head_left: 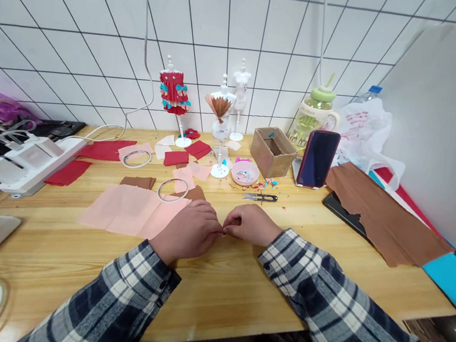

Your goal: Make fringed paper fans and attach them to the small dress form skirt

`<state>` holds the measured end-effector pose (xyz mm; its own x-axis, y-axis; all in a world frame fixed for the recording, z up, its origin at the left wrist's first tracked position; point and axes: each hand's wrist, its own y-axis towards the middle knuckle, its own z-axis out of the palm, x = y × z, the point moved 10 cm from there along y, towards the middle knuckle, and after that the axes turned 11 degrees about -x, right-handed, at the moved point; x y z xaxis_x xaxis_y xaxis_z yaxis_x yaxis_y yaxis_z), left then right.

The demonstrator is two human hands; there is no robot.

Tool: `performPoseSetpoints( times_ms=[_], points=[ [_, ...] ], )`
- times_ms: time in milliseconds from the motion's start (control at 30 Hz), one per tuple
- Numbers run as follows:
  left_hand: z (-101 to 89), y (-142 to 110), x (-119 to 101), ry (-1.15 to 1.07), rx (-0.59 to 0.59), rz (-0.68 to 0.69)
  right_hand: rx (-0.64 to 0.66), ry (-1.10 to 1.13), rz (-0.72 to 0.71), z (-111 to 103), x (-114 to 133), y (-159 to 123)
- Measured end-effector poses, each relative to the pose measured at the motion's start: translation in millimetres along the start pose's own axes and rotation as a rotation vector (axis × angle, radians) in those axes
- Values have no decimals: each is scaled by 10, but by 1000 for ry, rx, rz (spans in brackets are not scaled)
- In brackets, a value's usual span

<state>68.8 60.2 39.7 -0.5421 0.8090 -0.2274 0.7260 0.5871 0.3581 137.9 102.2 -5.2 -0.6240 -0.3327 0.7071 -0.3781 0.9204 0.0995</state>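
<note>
My left hand [191,229] and my right hand [251,224] meet fingertip to fingertip low over the wooden table [211,287]. Both are closed in a pinch. Whatever sits between the fingertips is too small to make out. Pale pink crepe paper [121,208] lies flat beside my left hand, partly hidden by it. A metal ring [172,199] rests on that paper's far edge, near a folded brown piece [194,193]. Just beyond my right hand are small thread snips [260,197]. Farther back stands a mini mannequin [221,127] with a pleated brown paper fan [219,106] on its front.
Behind are a mannequin in a red ruffled dress [174,92], a bare mannequin [240,90], a pink dish of beads [244,180] and a cardboard box [273,157]. A phone [318,160] and a bottle [312,120] stand right; a power strip [31,163] lies left.
</note>
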Motion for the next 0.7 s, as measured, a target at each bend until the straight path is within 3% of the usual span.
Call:
performPoseSetpoints(
  times_ms=[200,400,600,700],
  points=[
    [97,-28,129,117,0,-113,-104,-275,-126,-53,258,-53],
    [-41,-50,272,133,-130,-276,-341,-101,-72,-347,155,-5],
    [-109,-84,315,61,-211,-331,-214,62,-92,-171,114,34],
    [-106,-107,356,39,-238,-362,-239,123,-77,-181,128,38]
  ],
)
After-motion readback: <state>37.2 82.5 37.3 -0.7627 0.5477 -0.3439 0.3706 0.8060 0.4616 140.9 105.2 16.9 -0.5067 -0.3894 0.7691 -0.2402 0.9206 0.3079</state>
